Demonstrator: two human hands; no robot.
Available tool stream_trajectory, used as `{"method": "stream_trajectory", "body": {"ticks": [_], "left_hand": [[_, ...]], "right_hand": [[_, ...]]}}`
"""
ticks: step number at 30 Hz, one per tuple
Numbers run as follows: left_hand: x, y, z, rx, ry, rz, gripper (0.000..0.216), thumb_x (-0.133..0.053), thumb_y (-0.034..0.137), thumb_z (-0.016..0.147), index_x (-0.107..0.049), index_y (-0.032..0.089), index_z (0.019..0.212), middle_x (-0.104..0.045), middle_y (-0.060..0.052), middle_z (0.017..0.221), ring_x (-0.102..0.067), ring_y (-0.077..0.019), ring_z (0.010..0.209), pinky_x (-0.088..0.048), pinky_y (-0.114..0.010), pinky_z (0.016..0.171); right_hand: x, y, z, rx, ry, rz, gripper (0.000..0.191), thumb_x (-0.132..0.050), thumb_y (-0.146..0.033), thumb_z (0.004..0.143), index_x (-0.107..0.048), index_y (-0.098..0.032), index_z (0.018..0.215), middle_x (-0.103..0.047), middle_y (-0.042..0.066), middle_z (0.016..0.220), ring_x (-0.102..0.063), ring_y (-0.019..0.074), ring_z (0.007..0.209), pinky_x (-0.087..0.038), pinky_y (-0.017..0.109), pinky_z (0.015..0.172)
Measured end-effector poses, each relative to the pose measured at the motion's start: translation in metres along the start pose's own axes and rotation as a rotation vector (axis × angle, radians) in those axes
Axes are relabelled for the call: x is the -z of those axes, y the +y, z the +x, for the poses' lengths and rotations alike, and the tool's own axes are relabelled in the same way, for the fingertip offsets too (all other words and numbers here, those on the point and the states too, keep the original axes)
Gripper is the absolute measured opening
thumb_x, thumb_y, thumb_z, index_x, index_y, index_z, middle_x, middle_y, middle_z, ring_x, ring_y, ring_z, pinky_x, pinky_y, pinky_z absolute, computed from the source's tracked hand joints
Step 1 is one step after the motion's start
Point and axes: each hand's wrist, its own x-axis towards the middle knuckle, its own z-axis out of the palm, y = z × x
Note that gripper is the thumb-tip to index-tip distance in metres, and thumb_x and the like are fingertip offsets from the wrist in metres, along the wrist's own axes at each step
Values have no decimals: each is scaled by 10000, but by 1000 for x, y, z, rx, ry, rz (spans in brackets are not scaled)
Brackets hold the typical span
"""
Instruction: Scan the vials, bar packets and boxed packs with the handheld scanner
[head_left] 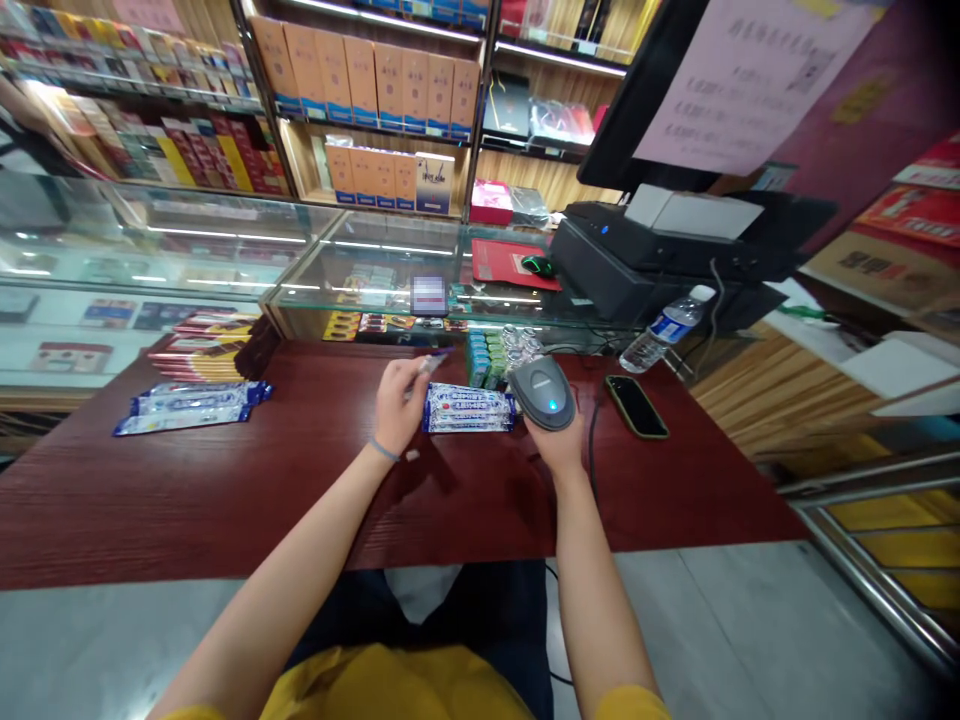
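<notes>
Mid-frame, the left hand (400, 402) pinches a slim pale-and-purple item (431, 363), perhaps a wrapped stick; blur hides any print. Right of centre, the right hand (559, 442) grips a grey scanner (541, 390) with a lit blue spot. Between the hands, blue-and-white packets (469, 409) bear unreadable lettering. Upper right, dark writing on the monitor's (637, 112) pink sheet (731, 85) is illegible.

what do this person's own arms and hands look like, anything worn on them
The left hand and right hand are ungloved. A thin grey-blue band circles the left wrist; none shows on the right. The forearms are uncovered, with yellow sleeves above them.
</notes>
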Motion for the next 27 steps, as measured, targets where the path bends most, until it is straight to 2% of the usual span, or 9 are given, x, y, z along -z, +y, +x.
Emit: {"method": "stream_trajectory", "body": {"ticks": [3, 6, 9, 12, 15, 19, 24, 27], "left_hand": [[-4, 5, -5, -148, -212, 190, 343, -500, 285, 1016, -696, 261, 1297, -632, -86, 1079, -612, -213, 1030, -516, -360, 956], [-15, 5, -10, -253, -403, 377, 454, -484, 167, 982, -650, 287, 1387, -633, -100, 1146, -611, -234, 1044, -507, -380, 941], [-27, 4, -15, -285, -543, 550, 505, -484, 109, 963, -636, 300, 1406, -655, -115, 1189, -623, -255, 1063, -498, -403, 947], [-36, 6, -18, -267, -638, 631, 464, -479, 113, 973, -655, 263, 1376, -680, -137, 1199, -642, -271, 1074, -505, -417, 954], [-43, 6, -19, -252, -676, 606, 420, -478, 151, 992, -656, 240, 1362, -708, -137, 1215, -666, -271, 1085, -517, -411, 974], [-47, 4, -21, -249, -660, 511, 361, -493, 238, 1015, -672, 239, 1328, -722, -127, 1261, -678, -273, 1148, -518, -424, 1029], [-48, 4, -27, -242, -650, 506, 369, -500, 252, 1015, -663, 246, 1346, -686, -126, 1367, -599, -325, 1326, -422, -548, 1149], [-49, 4, -29, -215, -667, 498, 383, -490, 253, 1018, -652, 251, 1365, -659, -132, 1411, -577, -335, 1360, -398, -578, 1164]], "right_hand": [[0, 7, 0, -19, 59, 2, 599, -808, -377, 704, -616, -169, 1232, -781, 136, 1028, -765, 292, 972, -620, 431, 892], [1, 11, 0, -20, 85, -6, 590, -822, -372, 687, -627, -164, 1204, -779, 140, 994, -763, 306, 972, -616, 461, 905], [2, 11, 0, -13, 86, -1, 563, -824, -368, 694, -626, -171, 1182, -774, 137, 994, -761, 304, 978, -612, 462, 921], [3, 8, 2, -16, 83, 18, 546, -820, -374, 708, -625, -178, 1179, -771, 129, 1005, -762, 289, 952, -608, 459, 930], [3, 8, 2, -33, 85, 34, 552, -821, -377, 704, -620, -185, 1182, -771, 127, 1002, -761, 289, 954, -610, 460, 923], [3, 9, 1, -46, 80, 21, 576, -825, -362, 685, -613, -183, 1189, -774, 133, 981, -759, 308, 991, -612, 468, 921], [3, 9, 0, -24, 78, 16, 565, -825, -350, 677, -622, -189, 1179, -775, 136, 996, -763, 306, 981, -620, 458, 912], [2, 11, 0, -31, 70, 10, 570, -825, -349, 676, -620, -186, 1182, -776, 134, 1000, -765, 299, 950, -622, 460, 895]]}}
